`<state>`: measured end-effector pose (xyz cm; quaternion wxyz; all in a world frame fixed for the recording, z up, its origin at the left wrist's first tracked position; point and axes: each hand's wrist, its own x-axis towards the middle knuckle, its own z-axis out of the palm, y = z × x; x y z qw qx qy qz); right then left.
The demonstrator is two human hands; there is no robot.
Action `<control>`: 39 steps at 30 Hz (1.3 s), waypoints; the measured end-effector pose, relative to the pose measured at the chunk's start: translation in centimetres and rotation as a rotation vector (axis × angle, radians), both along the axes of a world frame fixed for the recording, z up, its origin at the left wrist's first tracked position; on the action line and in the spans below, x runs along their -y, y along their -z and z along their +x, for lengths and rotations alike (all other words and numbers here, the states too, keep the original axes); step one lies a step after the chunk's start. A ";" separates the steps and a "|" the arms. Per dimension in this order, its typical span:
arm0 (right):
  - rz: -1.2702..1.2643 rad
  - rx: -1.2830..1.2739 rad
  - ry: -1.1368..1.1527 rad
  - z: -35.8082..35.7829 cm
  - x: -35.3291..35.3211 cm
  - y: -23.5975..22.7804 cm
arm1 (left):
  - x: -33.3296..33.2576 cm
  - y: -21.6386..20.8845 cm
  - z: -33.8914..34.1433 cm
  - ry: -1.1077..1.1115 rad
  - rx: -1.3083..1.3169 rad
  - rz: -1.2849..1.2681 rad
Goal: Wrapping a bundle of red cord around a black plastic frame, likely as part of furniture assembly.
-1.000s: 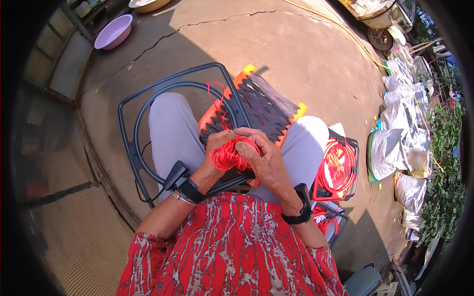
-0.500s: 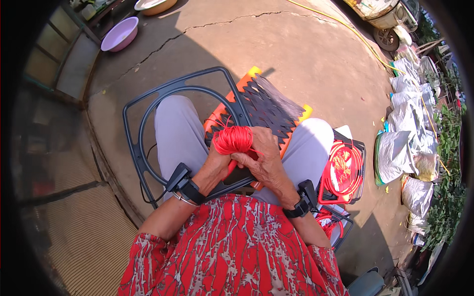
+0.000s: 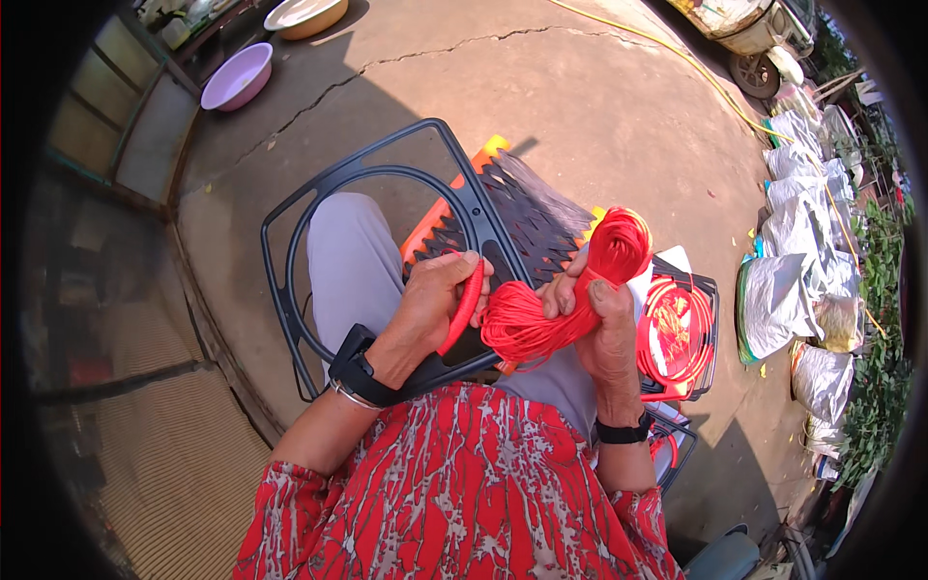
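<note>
My left hand (image 3: 437,302) is closed on a red-wrapped section (image 3: 466,307) along the edge of a dark frame with a round inner ring (image 3: 385,172). The frame rests over my lap, tilted. My right hand (image 3: 601,324) grips a skein of red cord (image 3: 527,324) around its middle, so loops bulge out on both sides of the fist. The skein is just right of the red-wrapped section. I cannot tell where the cord joins the frame.
Beyond my knees is an orange and yellow piece with dark woven mesh (image 3: 532,208). Red-corded dark frames (image 3: 675,329) stand at my right. White sacks (image 3: 773,300) line the right side. A purple basin (image 3: 238,77) and a tan basin (image 3: 305,15) sit far left. A yellow hose (image 3: 706,72) crosses the floor.
My hands have parted. The right hand has carried the skein to the right, where it has spread into two bulges. My left hand now shows on the wrapped section, and the frame has shifted slightly right.
</note>
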<state>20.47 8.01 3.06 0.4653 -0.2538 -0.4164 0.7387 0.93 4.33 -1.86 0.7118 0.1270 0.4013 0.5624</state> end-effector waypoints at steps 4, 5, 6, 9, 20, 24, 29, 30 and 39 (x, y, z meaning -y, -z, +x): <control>-0.128 -0.055 0.108 6.4 0.1 -2.6 | 0.5 -0.7 -0.7 0.017 -0.055 -0.032; -0.041 0.012 0.126 8.6 -0.1 -2.9 | 0.9 -0.3 -1.0 0.022 -0.057 -0.061; 0.015 0.083 0.189 10.4 0.0 -3.5 | 1.2 0.0 -1.2 0.030 -0.057 -0.092; -0.100 0.105 0.410 17.6 1.1 -3.4 | 1.6 -0.5 -1.0 0.059 -0.058 -0.076; -0.139 0.308 0.432 20.6 2.1 -1.2 | 2.0 -1.2 -0.6 0.093 -0.041 -0.033; -0.118 0.302 0.476 21.0 1.2 -1.6 | 2.5 -1.1 -0.4 0.098 -0.081 -0.053; -0.089 0.066 0.549 18.2 -0.4 -5.7 | 3.2 -0.3 -0.2 0.118 -0.158 -0.066; -0.089 0.007 0.594 17.3 -0.5 -6.6 | 3.4 -0.1 0.0 0.132 -0.217 -0.065; 0.142 -0.264 0.172 16.1 -0.8 -11.6 | 4.9 0.7 2.3 0.231 -0.516 0.009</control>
